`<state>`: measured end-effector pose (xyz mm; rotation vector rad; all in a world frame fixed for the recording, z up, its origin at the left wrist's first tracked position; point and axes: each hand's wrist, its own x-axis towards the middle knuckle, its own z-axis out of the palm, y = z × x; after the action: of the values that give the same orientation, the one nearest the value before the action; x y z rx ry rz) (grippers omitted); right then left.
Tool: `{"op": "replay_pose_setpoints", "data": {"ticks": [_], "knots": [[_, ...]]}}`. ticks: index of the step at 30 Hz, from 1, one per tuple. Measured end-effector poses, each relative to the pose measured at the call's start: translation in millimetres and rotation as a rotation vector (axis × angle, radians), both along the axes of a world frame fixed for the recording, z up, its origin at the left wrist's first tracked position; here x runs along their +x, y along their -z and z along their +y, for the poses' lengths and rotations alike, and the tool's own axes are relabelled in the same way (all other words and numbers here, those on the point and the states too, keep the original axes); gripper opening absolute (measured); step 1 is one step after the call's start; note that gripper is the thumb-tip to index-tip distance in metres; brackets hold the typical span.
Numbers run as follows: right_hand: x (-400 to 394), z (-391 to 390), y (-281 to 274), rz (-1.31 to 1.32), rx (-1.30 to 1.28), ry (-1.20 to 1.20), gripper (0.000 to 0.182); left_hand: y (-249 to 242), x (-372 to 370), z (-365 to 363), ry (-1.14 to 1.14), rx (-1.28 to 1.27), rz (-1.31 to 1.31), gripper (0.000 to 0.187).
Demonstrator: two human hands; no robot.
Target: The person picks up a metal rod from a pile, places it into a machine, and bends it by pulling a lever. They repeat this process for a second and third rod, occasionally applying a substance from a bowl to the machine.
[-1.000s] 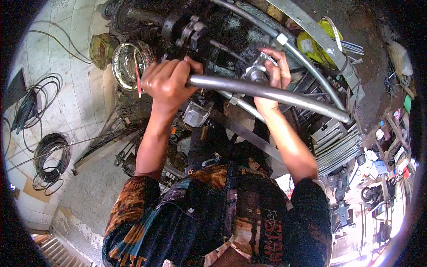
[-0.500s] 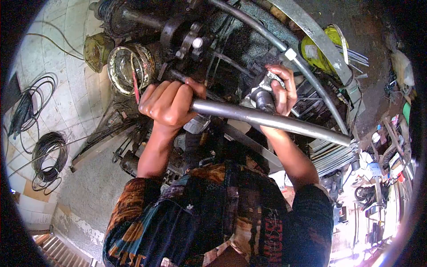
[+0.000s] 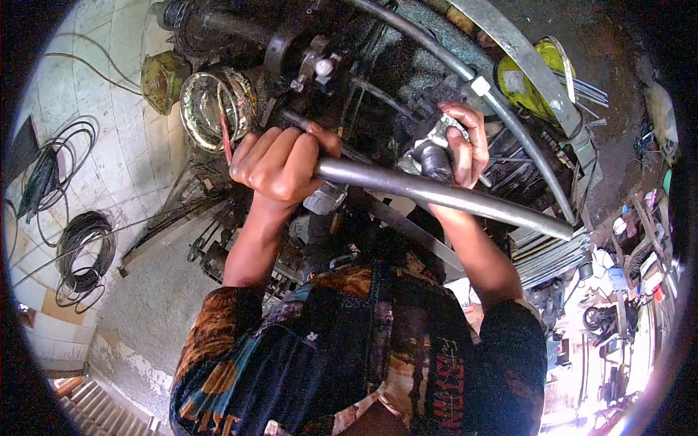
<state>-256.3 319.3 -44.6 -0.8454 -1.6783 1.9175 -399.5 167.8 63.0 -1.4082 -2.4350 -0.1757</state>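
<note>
A long grey metal pipe [image 3: 443, 195] slants across the middle, its free end low at the right. Wrapped round its left end is my left hand [image 3: 280, 163], knuckles up. My right hand [image 3: 469, 145] grips a whitish metal fitting [image 3: 436, 136] just above the pipe, and a dark threaded piece [image 3: 434, 161] stands out below the fitting. Greasy dark machinery [image 3: 298, 62] lies beyond my left hand. The far ends of my right fingers bend over the fitting's top.
A round tin [image 3: 207, 109] with a red-handled tool stands left of my left hand. Coiled black cable [image 3: 83, 251] lies on the left floor. A curved grey tube [image 3: 509, 112] arches over the right side, near a yellow container [image 3: 523, 80]. Thin rods [image 3: 549, 258] lie at the right.
The view has shifted slightly. Both hands keep their grips, and the pipe and fitting stay in nearly the same positions relative to each other.
</note>
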Motion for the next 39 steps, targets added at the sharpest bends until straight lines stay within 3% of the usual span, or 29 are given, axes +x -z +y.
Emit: {"op": "replay_pose_setpoints", "data": {"ticks": [19,23,27,32,35,39], "knots": [[-11,-11,-5,-0.007,-0.033,0.140,0.025,4,-2,-5,0.015,0.100,-0.023,0.031],[-11,-11,2,0.048,0.101,0.147,0.023,6,-2,-7,0.009,0.108,-0.070,0.029],[-12,-15,-2,0.043,-0.144,0.233,0.022,4,-1,-6,0.011,0.104,-0.068,0.025],[-16,-15,12,0.133,-0.146,0.282,0.021,1,4,-10,-0.008,0.048,-0.117,0.014],[-16,-15,6,0.116,-0.115,0.285,0.022,4,7,-14,-0.066,0.001,-0.171,0.020],[-19,-16,9,0.186,-0.164,0.293,0.021,0,8,-13,-0.078,0.004,-0.176,0.015]]}}
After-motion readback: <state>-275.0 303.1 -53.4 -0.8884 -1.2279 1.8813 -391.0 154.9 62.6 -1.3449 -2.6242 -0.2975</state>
